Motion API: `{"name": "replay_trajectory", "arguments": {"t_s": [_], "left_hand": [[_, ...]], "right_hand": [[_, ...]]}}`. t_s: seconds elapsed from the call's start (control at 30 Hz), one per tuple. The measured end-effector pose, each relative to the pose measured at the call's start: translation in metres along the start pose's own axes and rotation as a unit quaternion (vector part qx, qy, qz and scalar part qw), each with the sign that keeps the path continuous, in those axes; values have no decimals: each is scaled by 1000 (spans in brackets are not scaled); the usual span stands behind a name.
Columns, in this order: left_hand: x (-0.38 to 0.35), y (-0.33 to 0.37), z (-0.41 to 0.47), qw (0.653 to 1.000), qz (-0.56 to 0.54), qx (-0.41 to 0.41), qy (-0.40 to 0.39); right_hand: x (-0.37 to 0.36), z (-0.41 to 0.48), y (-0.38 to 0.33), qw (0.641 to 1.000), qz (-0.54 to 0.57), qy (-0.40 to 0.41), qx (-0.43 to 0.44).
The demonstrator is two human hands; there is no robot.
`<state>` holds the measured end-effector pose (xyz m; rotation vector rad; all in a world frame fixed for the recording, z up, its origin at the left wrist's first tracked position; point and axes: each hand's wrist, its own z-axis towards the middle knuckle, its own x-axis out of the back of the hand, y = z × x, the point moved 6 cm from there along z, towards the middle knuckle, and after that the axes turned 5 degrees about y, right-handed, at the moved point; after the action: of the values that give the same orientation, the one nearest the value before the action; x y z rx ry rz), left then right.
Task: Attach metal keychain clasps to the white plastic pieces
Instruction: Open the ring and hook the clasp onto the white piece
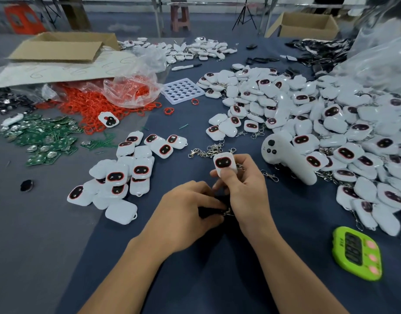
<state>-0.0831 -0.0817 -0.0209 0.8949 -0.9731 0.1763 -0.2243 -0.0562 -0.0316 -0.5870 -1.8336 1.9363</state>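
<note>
My right hand [244, 189] grips a white plastic piece [224, 164] with a dark, red-rimmed face, thumb pressed on its lower part. My left hand [190, 211] has its fingers curled against the right palm, pinching a small metal clasp [228, 213] that is mostly hidden. A loose cluster of metal clasps [206, 151] lies just beyond the hands. To the left lies a small pile of white pieces [127, 173] without clasps. A big heap of white pieces with clasps [331, 123] fills the right side.
A white handheld controller [285, 159] lies right of my hands. A green timer [357, 252] sits at the near right. Red rubber rings [97, 107], green circuit boards [45, 137], a white cell tray [183, 90] and a cardboard box [59, 46] lie to the left and back.
</note>
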Motion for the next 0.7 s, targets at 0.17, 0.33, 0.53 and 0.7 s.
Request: {"name": "replay_trajectory", "arguments": {"t_s": [0.17, 0.33, 0.53, 0.7], "left_hand": [[1, -1, -2, 999, -15, 4, 40], [12, -12, 2, 990, 7, 76, 121], [24, -35, 0, 950, -146, 191, 200], [24, -33, 3, 954, -137, 185, 193]], "right_hand": [[-3, 0, -1, 1000, -14, -22, 12], [-5, -1, -2, 999, -35, -37, 10], [-4, -3, 1, 994, -92, -45, 23], [-13, -3, -1, 987, -130, -81, 47]]}}
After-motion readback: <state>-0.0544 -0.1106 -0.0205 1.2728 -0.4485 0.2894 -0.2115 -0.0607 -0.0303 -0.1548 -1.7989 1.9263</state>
